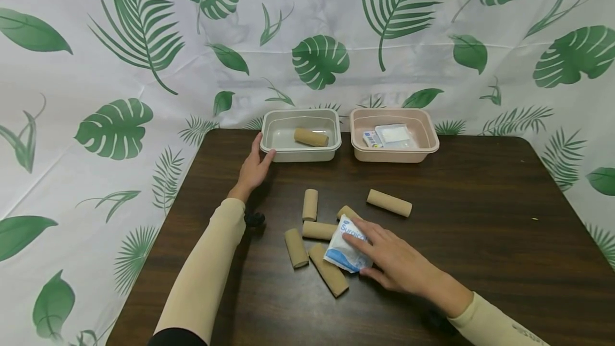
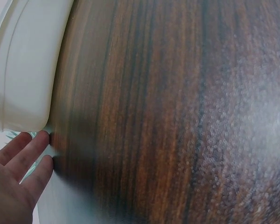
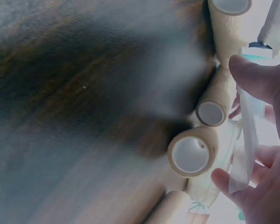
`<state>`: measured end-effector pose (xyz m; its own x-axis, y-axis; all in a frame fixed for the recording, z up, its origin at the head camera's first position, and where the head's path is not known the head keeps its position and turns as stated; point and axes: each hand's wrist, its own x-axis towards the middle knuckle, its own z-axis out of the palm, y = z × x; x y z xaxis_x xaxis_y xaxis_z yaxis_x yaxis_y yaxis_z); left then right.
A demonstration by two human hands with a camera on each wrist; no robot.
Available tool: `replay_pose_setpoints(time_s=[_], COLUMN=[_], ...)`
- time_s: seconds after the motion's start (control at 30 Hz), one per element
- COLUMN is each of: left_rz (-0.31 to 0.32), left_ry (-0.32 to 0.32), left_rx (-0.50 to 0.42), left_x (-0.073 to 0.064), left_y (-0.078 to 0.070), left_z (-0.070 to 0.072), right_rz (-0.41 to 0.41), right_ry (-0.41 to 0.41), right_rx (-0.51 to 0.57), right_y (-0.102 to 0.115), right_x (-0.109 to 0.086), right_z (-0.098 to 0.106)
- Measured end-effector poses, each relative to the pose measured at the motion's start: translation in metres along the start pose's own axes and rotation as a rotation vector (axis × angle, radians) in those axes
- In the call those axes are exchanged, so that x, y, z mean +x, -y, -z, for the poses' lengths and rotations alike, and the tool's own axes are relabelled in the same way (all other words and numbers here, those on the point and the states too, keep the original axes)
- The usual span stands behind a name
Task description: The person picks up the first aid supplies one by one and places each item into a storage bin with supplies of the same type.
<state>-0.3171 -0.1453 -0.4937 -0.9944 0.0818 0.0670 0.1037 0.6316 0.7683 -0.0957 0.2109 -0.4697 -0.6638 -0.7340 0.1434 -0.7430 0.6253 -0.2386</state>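
Note:
My left hand [image 1: 252,171] reaches the left side of the grey-green tub [image 1: 300,157], its straight fingers and thumb touching the near left corner. A cardboard tube [image 1: 310,137] lies inside this tub. In the left wrist view the fingertips [image 2: 39,140] meet the tub's base corner. My right hand [image 1: 401,260] holds a white and blue packet [image 1: 343,252] printed "Surgica...", its fingers over the top and thumb at the lower edge. The packet is tilted over the loose tubes and partly covers some. In the right wrist view, the packet [image 3: 245,135] stands edge-on within the hand, close to hollow tube ends.
A pink tub [image 1: 395,156] stands right of the grey-green one, holding a white packet [image 1: 396,134] and a small printed box [image 1: 372,139]. Several cardboard tubes [image 1: 296,248] lie mid-table, one [image 1: 389,203] farther right. A leaf-print cloth [image 1: 317,20] hangs behind the dark table [image 1: 485,218].

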Motion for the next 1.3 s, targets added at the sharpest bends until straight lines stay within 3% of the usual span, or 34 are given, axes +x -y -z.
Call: replay_pose_setpoints(time_s=[0.4, 0.73, 0.93, 1.3], left_rz=[-0.017, 0.0, -0.003, -0.005], left_ry=[-0.003, -0.014, -0.013, 0.002], left_rx=[0.001, -0.004, -0.007, -0.005], left_x=[0.001, 0.0, 0.0, 0.0], left_y=[0.001, 0.0, -0.001, 0.0], left_z=[-0.002, -0.001, 0.001, 0.0], right_rz=[0.025, 0.035, -0.046, -0.254], right_ry=[-0.077, -0.195, -0.24, -0.216], right_rx=[-0.019, -0.026, 0.004, 0.064], right_y=[-0.008, -0.048, -0.077, -0.123], right_x=[0.008, 0.024, 0.036, 0.06], right_z=[0.014, 0.039, 0.05, 0.062])
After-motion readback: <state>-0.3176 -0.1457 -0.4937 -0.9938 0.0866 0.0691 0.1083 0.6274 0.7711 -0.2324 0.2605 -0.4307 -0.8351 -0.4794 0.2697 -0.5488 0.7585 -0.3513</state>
